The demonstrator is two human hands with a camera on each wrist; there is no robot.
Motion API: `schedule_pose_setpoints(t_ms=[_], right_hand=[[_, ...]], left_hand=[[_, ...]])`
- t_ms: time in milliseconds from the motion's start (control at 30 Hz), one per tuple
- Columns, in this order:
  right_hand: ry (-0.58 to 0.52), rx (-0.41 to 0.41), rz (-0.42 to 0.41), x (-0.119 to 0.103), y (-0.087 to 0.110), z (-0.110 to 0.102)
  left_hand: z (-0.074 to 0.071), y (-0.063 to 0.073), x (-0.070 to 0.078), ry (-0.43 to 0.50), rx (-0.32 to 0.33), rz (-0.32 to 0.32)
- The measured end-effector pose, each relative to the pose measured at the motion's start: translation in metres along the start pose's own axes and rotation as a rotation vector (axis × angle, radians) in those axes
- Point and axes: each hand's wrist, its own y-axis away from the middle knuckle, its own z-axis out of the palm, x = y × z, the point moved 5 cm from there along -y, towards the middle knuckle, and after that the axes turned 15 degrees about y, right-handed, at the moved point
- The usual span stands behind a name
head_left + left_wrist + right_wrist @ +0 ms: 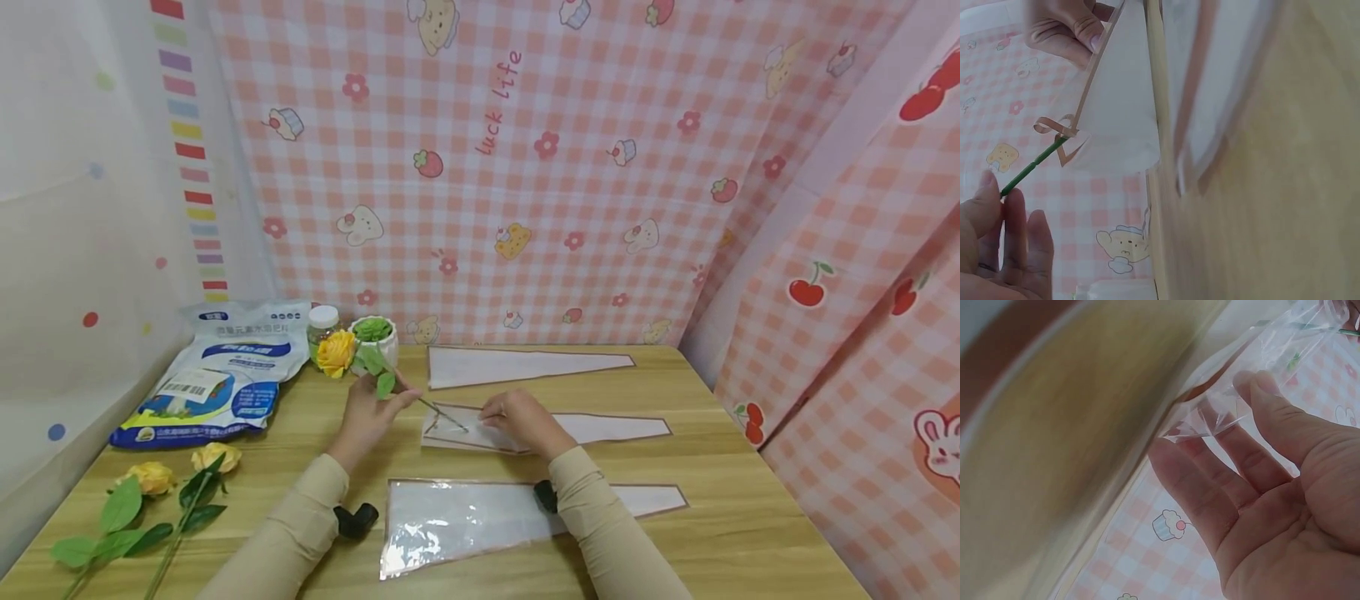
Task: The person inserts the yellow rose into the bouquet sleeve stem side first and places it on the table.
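My left hand point(375, 417) pinches the green stem point(1034, 165) of a yellow rose point(336, 353), whose bloom points to the back left. The stem's lower end lies at the wide mouth of a clear flower sleeve point(607, 427) with a brown border and white backing. Thumb and fingers of my right hand point(521, 419) pinch the upper edge of this sleeve, lifting its film from the table. In the right wrist view, the transparent film point(1272, 353) bunches at the fingertips. Brown edging point(1054, 125) curls at the mouth beside the stem in the left wrist view.
More sleeves lie flat, one behind point(517, 367) and one in front point(457, 521). Two yellow roses point(183, 521) rest at the front left. A fertilizer bag point(225, 375), a white-capped jar point(323, 318) and a small white pot point(386, 352) stand at the back left.
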Motion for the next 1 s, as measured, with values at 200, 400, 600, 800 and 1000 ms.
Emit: schedule_pose_setpoints(t_ms=[200,400,600,800,1000], right_hand=[[0.003,-0.003,0.006,0.000,0.000,-0.001],[0.003,-0.029,0.033,0.000,0.001,0.000],[-0.010,-0.053,0.069,-0.003,0.002,-0.001],[-0.005,-0.070,0.090,-0.003,0.001,-0.001],[0.003,-0.065,0.073,-0.003,0.001,0.001]], left_hand=[[0.002,0.001,-0.003,-0.012,-0.011,-0.009],[0.005,0.003,-0.009,0.007,-0.027,-0.039],[0.009,0.005,-0.001,0.084,-0.042,-0.086],[0.012,0.006,0.002,0.145,-0.057,-0.150],[0.013,0.005,-0.012,0.127,-0.104,-0.176]])
